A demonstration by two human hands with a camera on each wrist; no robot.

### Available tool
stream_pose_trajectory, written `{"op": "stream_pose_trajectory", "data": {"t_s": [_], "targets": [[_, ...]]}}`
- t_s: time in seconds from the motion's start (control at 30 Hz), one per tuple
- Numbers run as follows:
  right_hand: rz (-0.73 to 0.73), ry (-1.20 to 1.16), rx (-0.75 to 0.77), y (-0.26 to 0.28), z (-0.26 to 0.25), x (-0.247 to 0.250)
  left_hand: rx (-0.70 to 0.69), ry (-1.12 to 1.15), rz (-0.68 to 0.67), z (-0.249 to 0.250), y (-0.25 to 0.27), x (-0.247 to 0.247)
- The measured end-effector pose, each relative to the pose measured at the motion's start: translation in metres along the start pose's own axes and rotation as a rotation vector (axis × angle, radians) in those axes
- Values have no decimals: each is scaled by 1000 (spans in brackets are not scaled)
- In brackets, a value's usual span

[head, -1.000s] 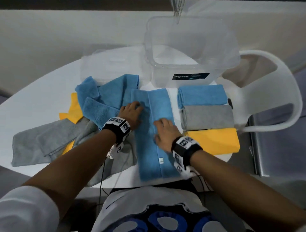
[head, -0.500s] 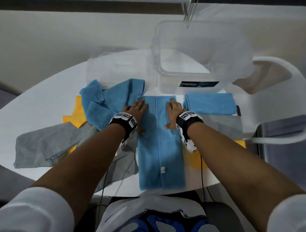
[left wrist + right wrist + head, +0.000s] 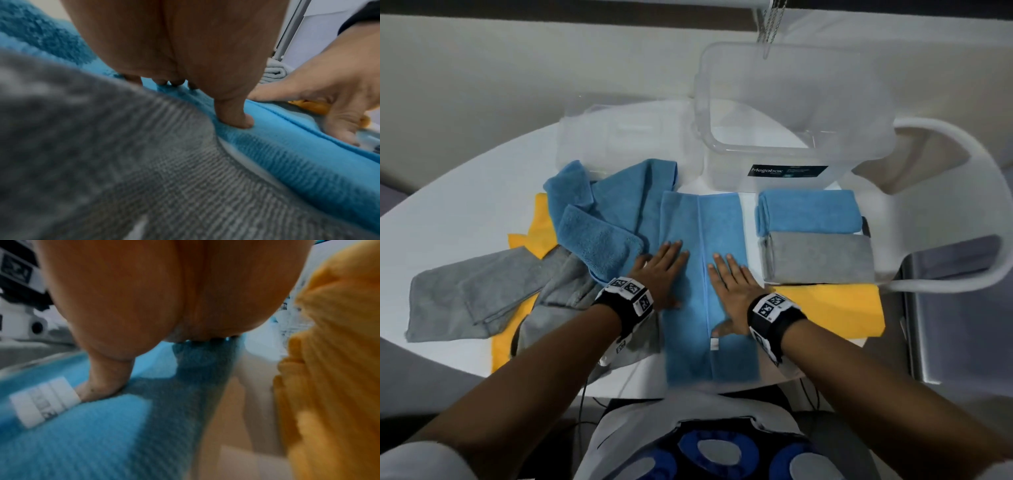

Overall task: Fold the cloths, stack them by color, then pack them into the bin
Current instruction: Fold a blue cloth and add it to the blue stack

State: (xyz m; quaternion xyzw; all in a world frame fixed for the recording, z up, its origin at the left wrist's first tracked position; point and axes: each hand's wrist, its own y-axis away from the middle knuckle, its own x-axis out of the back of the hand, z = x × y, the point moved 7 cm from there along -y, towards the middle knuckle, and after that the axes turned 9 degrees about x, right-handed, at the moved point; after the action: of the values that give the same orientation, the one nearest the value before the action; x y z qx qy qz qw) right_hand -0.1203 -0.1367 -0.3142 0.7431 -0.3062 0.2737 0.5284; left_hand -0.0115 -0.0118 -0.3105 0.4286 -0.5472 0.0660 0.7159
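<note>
A long blue cloth [image 3: 705,226], folded lengthwise into a strip, lies in the middle of the white table. My left hand [image 3: 664,270] lies flat on its left half and my right hand [image 3: 732,291] flat on its right half, fingers straight and pointing away from me. In the wrist views the left thumb [image 3: 236,116] and the right thumb [image 3: 102,386] press the blue pile [image 3: 82,434]. To the right sit a folded blue cloth [image 3: 808,212], a folded grey cloth [image 3: 818,257] and a folded yellow cloth [image 3: 835,311]. The clear bin [image 3: 791,113] stands behind them.
A heap of unfolded cloths lies at the left: blue [image 3: 602,212], grey [image 3: 472,294] and yellow [image 3: 537,226]. A clear lid [image 3: 619,137] rests left of the bin. A white chair [image 3: 962,205] stands at the table's right edge.
Both hands slid back toward me along the blue strip, from its far end to its middle, palms staying flat. The camera view shifted slightly.
</note>
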Motion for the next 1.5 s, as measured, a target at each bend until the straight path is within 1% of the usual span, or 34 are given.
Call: {"op": "stream_pose_trajectory", "data": {"t_s": [0.1, 0.17, 0.23, 0.27, 0.33, 0.37, 0.4, 0.43, 0.47, 0.5, 0.6, 0.7, 0.73, 0.83, 0.9, 0.97, 1.03, 1.13, 1.2, 1.27, 1.33, 1.43, 1.5], "targets": [[16, 13, -8, 0, 0, 0, 1, -9, -9, 1, 1, 2], [39, 21, 1, 4, -4, 5, 10, -25, 35, 3, 8, 8], [107, 28, 48, 17, -13, 10, -2, 15, 80, 7, 22, 13], [154, 14, 88, 26, -18, 11, -35, 43, 115, 10, 33, 15], [230, -43, 170, 47, -27, 9, -173, 78, 227, 18, 55, 13], [248, -68, 208, 56, -31, 5, -265, 98, 274, 24, 65, 9], [251, -89, 238, 63, -34, 0, -371, 138, 291, 32, 76, 2], [239, -111, 256, 68, -36, -6, -464, 191, 258, 38, 85, -7], [219, -124, 267, 72, -36, -12, -516, 227, 206, 42, 92, -16], [189, -123, 273, 74, -37, -18, -535, 244, 163, 44, 97, -23], [122, -85, 258, 80, -37, -32, -477, 188, 14, 45, 104, -41], [74, -51, 225, 87, -41, -40, -414, 50, -90, 44, 110, -52], [56, -38, 214, 89, -43, -43, -403, 32, -78, 45, 113, -51], [53, 15, 191, 89, -46, -48, -393, 36, 34, 45, 117, -46], [65, 19, 199, 87, -46, -48, -379, 105, 88, 42, 117, -45], [87, -12, 218, 85, -46, -43, -342, 226, 95, 40, 119, -42], [113, -64, 232, 84, -44, -35, -260, 361, 66, 35, 119, -35], [149, -141, 214, 83, -41, -28, -126, 499, 3, 24, 115, -34], [95, -141, 198, 85, -37, -34, -79, 564, -10, 18, 112, -36], [30, -103, 206, 88, -36, -45, -53, 578, -5, 15, 111, -39], [27, -40, 215, 91, -36, -54, -37, 621, -18, 14, 109, -41], [137, -69, 206, 91, -36, -51, -7, 710, -25, 7, 106, -48], [177, -124, 217, 90, -37, -44, -4, 777, -33, 4, 105, -52]]}}
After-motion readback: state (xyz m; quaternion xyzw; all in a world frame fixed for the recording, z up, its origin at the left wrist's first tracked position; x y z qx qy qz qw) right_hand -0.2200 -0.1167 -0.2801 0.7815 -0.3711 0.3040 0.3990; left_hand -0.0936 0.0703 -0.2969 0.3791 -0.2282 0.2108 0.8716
